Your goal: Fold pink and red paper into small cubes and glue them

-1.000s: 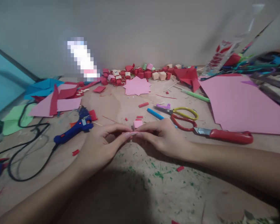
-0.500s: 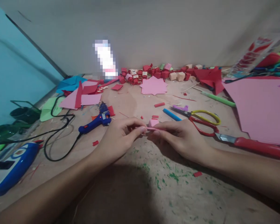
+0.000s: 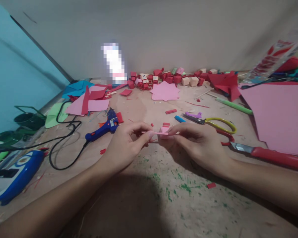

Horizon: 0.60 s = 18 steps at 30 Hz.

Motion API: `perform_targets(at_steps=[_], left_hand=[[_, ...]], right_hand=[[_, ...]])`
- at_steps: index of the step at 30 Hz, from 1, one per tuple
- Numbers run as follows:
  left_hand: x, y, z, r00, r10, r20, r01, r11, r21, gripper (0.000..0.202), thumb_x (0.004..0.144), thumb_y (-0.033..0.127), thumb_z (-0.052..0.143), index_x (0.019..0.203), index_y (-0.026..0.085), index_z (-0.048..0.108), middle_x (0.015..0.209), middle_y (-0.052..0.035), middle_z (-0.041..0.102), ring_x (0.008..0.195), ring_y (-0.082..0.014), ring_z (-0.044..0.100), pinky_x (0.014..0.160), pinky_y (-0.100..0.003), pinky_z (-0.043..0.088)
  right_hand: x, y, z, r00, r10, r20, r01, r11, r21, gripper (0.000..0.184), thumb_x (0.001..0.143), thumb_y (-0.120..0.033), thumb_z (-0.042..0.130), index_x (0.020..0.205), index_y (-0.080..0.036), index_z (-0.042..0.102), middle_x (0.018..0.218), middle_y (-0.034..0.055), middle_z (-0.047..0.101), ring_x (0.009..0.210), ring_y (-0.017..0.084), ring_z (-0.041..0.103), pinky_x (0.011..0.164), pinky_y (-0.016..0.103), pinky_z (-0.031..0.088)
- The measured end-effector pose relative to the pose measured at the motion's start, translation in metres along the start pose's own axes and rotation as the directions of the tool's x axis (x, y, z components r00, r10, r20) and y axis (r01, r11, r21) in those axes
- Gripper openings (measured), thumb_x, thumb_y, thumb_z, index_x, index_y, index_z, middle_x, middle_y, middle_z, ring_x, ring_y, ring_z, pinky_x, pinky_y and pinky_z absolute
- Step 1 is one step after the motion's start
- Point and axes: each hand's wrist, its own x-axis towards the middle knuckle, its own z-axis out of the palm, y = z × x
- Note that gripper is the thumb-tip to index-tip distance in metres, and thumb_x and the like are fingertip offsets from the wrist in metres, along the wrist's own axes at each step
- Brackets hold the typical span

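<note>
Together, both hands (image 3: 164, 145) pinch a pink paper strip (image 3: 161, 133) (scissors (image 3: 213, 125) nearby).

two hands show at the middle of the frame, the left hand (image 3: 125, 148) and the right hand (image 3: 201, 145), with one pink strip (image 3: 161, 133) pinched between them. left of centre lies one blue glue gun (image 3: 101, 128); right of centre, one pair of scissors (image 3: 213, 124) and one red-handled cutter (image 3: 270, 156). one large pink sheet (image 3: 280, 115) fills the right edge, one pink star (image 3: 165, 92) sits upper centre, and behind it perhaps twenty small cubes (image 3: 173, 78), too blurred to count surely.
</note>
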Motion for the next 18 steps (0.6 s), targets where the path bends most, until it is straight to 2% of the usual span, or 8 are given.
perform_targets(at_steps=[6,8,10,12,18], left_hand=[[0.0,-0.0031,0.0006,0.998,0.058,-0.031,-0.053,0.988,0.145,0.017,0.095,0.029,0.064,0.087,0.019,0.075,0.078,-0.0013,0.074,0.071,-0.0159,0.067,0.062,-0.025,0.049],[-0.0004,-0.0026,0.0014,0.994,0.11,-0.029,-0.101,0.973,0.209,0.015,0.095,0.027,0.063,0.088,0.02,0.074,0.082,-0.001,0.076,0.075,-0.0165,0.068,0.066,-0.025,0.05],[-0.0013,-0.0015,0.002,0.988,0.156,-0.013,-0.147,0.955,0.258,0.014,0.096,0.026,0.062,0.089,0.02,0.074,0.085,-0.001,0.077,0.078,-0.017,0.068,0.069,-0.025,0.051],[-0.0025,-0.0006,0.0022,0.982,0.189,0.001,-0.181,0.941,0.287,0.015,0.097,0.026,0.061,0.091,0.02,0.073,0.086,-0.0014,0.077,0.08,-0.0174,0.069,0.072,-0.026,0.051],[-0.0032,0.001,-0.0003,0.972,0.236,-0.003,-0.222,0.918,0.328,0.014,0.097,0.026,0.062,0.093,0.02,0.074,0.092,-0.0031,0.079,0.085,-0.0193,0.07,0.078,-0.029,0.049]], right_hand=[[0.0008,-0.0003,0.0022,0.997,0.078,-0.005,-0.078,0.996,0.052,0.01,0.091,-0.022,0.07,0.084,-0.019,0.076,0.078,0.0012,0.077,0.065,0.015,0.069,0.061,0.026,0.053],[0.0014,-0.0002,0.0019,0.996,0.088,0.013,-0.089,0.994,0.063,0.007,0.09,-0.025,0.073,0.088,-0.019,0.076,0.078,0.0015,0.078,0.062,0.014,0.068,0.058,0.026,0.052],[0.002,-0.0005,0.0011,0.996,0.092,0.023,-0.093,0.994,0.06,0.013,0.089,-0.028,0.076,0.097,-0.018,0.078,0.084,0.0033,0.08,0.065,0.016,0.07,0.059,0.027,0.053],[0.0023,-0.0014,-0.0001,0.997,0.071,0.031,-0.072,0.997,0.041,0.019,0.089,-0.03,0.076,0.104,-0.018,0.079,0.09,0.0049,0.081,0.073,0.018,0.072,0.064,0.029,0.055],[0.0014,-0.0015,-0.0012,0.995,-0.046,0.093,0.048,0.998,-0.027,0.014,0.095,-0.026,0.069,0.099,-0.02,0.081,0.09,0.0018,0.082,0.078,0.018,0.073,0.067,0.028,0.053]])
